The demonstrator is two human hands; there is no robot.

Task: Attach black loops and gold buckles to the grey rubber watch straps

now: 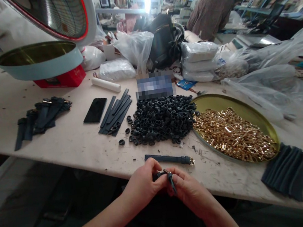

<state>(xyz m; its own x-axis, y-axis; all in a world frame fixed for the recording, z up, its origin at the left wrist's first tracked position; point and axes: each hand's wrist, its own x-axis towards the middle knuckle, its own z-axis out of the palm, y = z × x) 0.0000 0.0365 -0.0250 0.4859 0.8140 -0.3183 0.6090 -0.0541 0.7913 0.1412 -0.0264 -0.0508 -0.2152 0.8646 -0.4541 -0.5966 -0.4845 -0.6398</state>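
spotting at far left, on the pale worktable (82,143), a loose pile of dark buckled straps (45,116); behind it, a shallow round tin (39,67) resting on a red box (63,79), under a tilted fan (68,12). next, see a black smartphone (95,110) just beside overlapping flat dark strips (115,113). coming to the left hand (141,179), find thumb and forefinger pinched together on a dark strap piece (173,188), held near the front edge of the worktable. cannot make out its full shape, partly hidden by fingers. beyond, see a dense heap of small dark loops (165,121) and, nearer, a single buckled strap (164,158) lying flat. just right, find the right hand (191,189), thumb and fingertips also closed on the same piece. farther right, see a round olive tray (254,113) holding many gold-coloured buckles (231,132), then dark ribbed bands (287,173) lying side by side.
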